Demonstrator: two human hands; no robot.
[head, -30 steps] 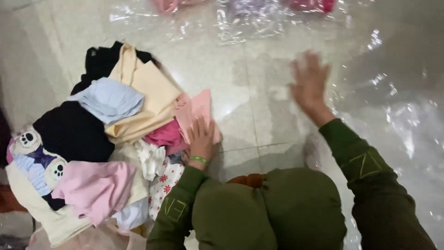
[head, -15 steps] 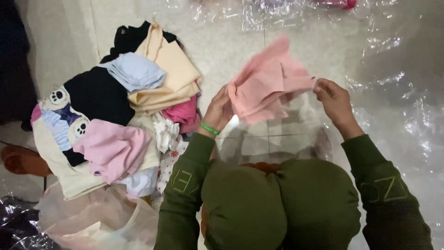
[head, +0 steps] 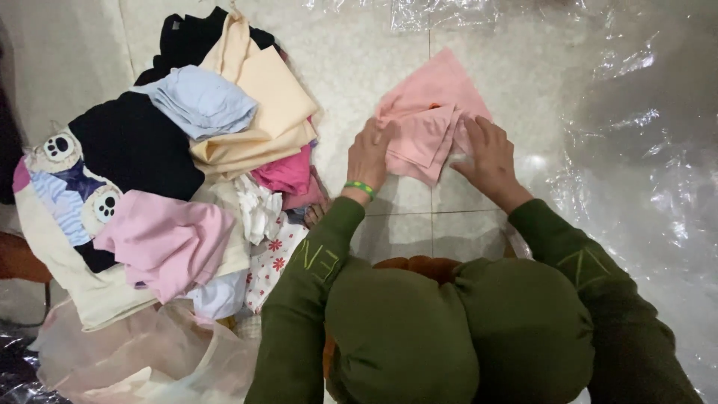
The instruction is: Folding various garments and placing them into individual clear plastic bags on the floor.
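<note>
A light pink garment [head: 430,112] lies partly folded on the pale tiled floor in front of me. My left hand [head: 370,153] presses on its left edge, fingers curled over the fabric. My right hand [head: 490,153] rests flat on its right side. Both arms wear dark green sleeves, and a green band circles my left wrist [head: 359,187]. My knees in green trousers [head: 449,329] fill the bottom of the view.
A heap of clothes [head: 172,164] lies to the left: black, pale blue, cream, pink, and floral white pieces. Clear plastic sheeting [head: 643,135] covers the floor on the right and top. A translucent bag [head: 134,359] sits at bottom left.
My left hand lifted the pink garment off the heap, both hands held it up spread, and now it lies on the floor with both hands pressing it.
</note>
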